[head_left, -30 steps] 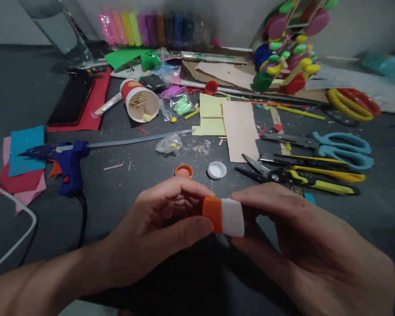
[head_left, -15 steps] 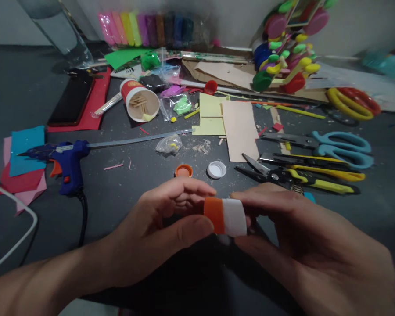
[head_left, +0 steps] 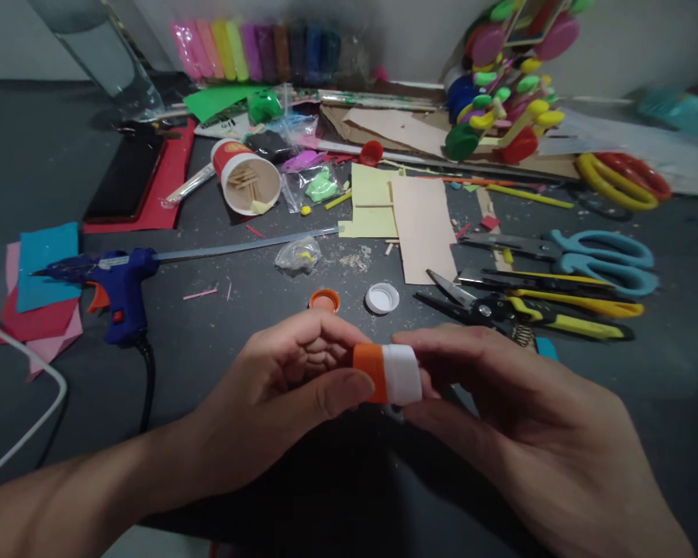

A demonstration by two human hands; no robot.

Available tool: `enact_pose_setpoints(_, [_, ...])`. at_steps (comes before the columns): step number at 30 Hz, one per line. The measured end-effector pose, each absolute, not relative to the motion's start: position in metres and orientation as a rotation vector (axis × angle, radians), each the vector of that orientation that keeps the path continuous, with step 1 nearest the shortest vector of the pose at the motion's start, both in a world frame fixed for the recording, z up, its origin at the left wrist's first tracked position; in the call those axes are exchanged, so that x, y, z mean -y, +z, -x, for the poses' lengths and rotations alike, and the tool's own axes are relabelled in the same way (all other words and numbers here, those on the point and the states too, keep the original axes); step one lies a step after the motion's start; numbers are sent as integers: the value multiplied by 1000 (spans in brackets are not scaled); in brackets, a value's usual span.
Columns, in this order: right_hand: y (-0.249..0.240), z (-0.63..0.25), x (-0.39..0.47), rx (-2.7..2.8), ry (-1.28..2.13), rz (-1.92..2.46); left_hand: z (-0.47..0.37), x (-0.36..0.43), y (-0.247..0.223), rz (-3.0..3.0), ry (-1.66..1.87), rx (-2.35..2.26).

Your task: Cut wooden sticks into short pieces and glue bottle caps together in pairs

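Note:
Near the front of the dark table, my left hand [head_left: 294,384] pinches an orange bottle cap [head_left: 371,359] between thumb and fingers. Against it, side by side, sits a white bottle cap [head_left: 403,373], gripped by my right hand [head_left: 512,426] at its right end. The two caps touch end to end; whether they are fastened together I cannot tell. Just beyond my fingers lie another orange cap [head_left: 324,301] and another white cap [head_left: 382,298], both with their hollow side up.
On the left lie a blue glue gun [head_left: 126,291] and a phone [head_left: 126,174]. A tipped paper cup [head_left: 236,167] holds wooden sticks. Blue-handled scissors [head_left: 605,252] and yellow-handled cutters [head_left: 570,318] lie right. Behind stands a colourful clay-decorated model [head_left: 503,116].
Both hands have shifted slightly left with the caps. The orange and white pair has turned a little, and my right hand has moved closer to the left.

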State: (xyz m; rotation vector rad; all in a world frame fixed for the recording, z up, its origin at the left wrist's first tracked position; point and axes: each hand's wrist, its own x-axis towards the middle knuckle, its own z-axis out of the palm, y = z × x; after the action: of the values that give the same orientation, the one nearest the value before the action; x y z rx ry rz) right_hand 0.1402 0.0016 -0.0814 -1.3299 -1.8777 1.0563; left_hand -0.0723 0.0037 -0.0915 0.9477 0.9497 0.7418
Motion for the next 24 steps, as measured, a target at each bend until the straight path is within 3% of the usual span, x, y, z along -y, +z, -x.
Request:
enact_pose_setpoints(9, [-85, -140, -2, 1873, 1054, 1363, 72, -5, -93, -944, 703, -940])
enact_pose_setpoints(17, [-80, -137, -6, 1635, 1380, 1370, 74, -4, -94, -1008, 722, -915])
enact_pose_setpoints(24, [-85, -140, -6, 1851, 1089, 1338, 73, -4, -93, -1007, 688, -981])
